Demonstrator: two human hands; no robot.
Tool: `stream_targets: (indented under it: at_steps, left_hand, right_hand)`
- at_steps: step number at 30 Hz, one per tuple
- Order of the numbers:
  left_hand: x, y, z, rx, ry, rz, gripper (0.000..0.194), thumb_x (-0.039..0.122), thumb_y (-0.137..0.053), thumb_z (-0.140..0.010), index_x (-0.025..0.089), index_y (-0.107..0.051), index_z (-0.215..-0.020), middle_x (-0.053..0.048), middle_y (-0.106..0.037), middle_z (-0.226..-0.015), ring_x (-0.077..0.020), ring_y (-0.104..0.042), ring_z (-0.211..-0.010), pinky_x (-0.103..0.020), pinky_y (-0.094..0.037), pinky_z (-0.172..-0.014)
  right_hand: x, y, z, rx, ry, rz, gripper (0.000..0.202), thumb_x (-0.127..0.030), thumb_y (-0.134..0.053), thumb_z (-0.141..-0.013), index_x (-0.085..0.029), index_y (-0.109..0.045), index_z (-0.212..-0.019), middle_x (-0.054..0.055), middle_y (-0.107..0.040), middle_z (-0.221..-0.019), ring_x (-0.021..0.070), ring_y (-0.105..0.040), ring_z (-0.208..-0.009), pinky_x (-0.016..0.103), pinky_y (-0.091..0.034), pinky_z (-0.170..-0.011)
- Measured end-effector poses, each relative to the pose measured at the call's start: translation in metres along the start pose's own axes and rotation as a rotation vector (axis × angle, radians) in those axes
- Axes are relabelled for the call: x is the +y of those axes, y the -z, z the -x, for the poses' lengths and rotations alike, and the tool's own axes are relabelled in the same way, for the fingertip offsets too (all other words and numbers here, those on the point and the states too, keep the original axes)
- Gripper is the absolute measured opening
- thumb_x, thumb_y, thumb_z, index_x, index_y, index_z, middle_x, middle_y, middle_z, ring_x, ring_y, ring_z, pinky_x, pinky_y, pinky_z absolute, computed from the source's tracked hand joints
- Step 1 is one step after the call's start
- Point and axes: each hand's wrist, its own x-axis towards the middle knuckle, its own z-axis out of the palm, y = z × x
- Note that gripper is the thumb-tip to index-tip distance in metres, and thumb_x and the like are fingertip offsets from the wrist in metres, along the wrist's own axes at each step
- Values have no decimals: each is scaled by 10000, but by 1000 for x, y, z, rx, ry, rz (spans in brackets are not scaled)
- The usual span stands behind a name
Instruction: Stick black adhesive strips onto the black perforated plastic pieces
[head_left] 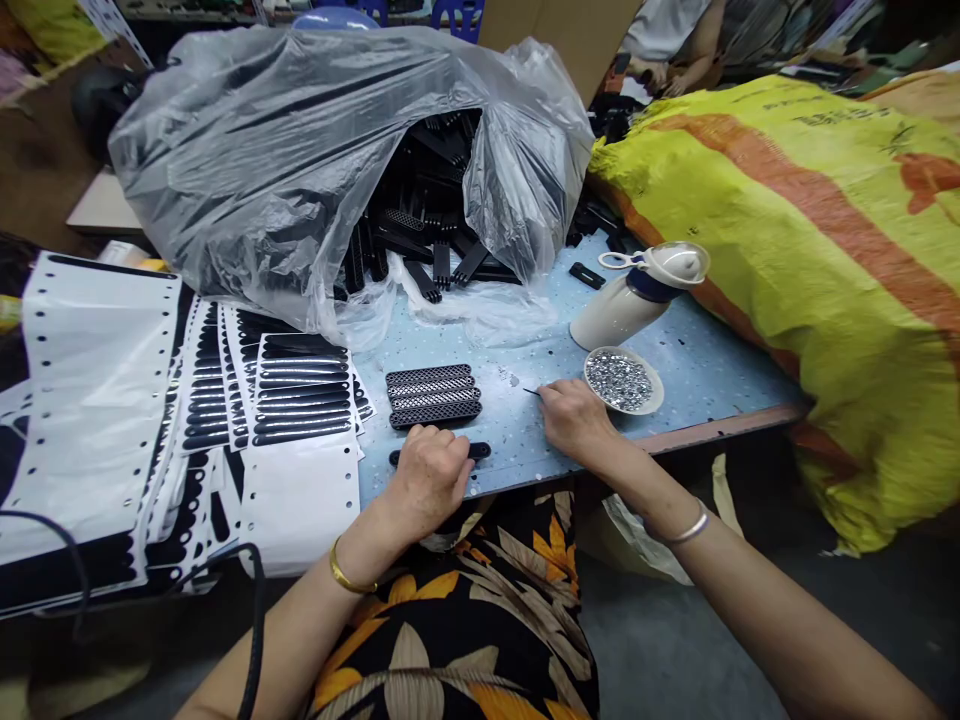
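My left hand (431,475) is closed over a narrow black plastic strip (480,451) with rounded ends, pressing it to the blue tabletop near the front edge. Just behind it, several black perforated strips (433,396) lie side by side in a neat block. My right hand (576,420) is closed in a pinch on a thin dark pointed stick (531,392); its tip points left over the table, and the rest is hidden by the fingers. Beside that hand stands a small pale bowl (657,398) full of tiny shiny silver pieces.
Sheets of black stickers (300,400) spread on the left. A big clear plastic bag (247,170) of black plastic parts (442,262) fills the back. A white bottle (616,312) stands behind the bowl. Yellow sack (825,250) on the right; another person's arm (701,45) beyond. A cable (259,610) crosses my left forearm.
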Motion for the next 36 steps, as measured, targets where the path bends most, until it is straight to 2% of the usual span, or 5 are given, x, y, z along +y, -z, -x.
stream_targets:
  at_steps: [7,13,18,21,36]
  left_hand:
    - [-6,4,5,27,21,45,83,190,-598,-849,175,-602,-767,-72,-649,-719,-227,-570,-670,-367,-410,-621]
    - [-2,3,2,-4,32,34,110,230,-604,-881,167,-622,-792,-63,-646,-708,-229,-566,-665,-371,-406,-632]
    - [-2,2,2,-6,41,34,174,229,-590,-897,180,-608,-731,-47,-629,-680,-216,-548,-650,-363,-384,-627]
    - [-3,1,3,3,33,41,180,238,-589,-896,184,-602,-724,-45,-626,-677,-214,-541,-647,-359,-376,-626]
    - [-5,-1,4,7,28,72,173,231,-577,-901,186,-608,-737,-49,-637,-682,-209,-539,-649,-356,-371,-623]
  right_hand:
    - [5,-3,-24,-45,-8,-11,183,-24,-514,-671,-105,-676,-696,172,-623,-760,248,-518,-697,329,-303,-609]
    - [-20,21,9,71,127,-378,225,-175,-458,-903,-141,-679,-926,80,-649,-728,195,-587,-635,300,-435,-603]
    - [-46,36,29,49,213,-725,170,-165,-529,-880,-186,-697,-897,50,-661,-736,171,-618,-654,281,-485,-603]
    - [-52,38,27,5,198,-750,192,-145,-523,-866,-188,-678,-761,43,-651,-697,161,-613,-637,272,-480,-601]
    - [-62,25,17,-22,225,-753,222,-113,-532,-865,-189,-726,-786,27,-641,-682,136,-584,-601,245,-452,-586]
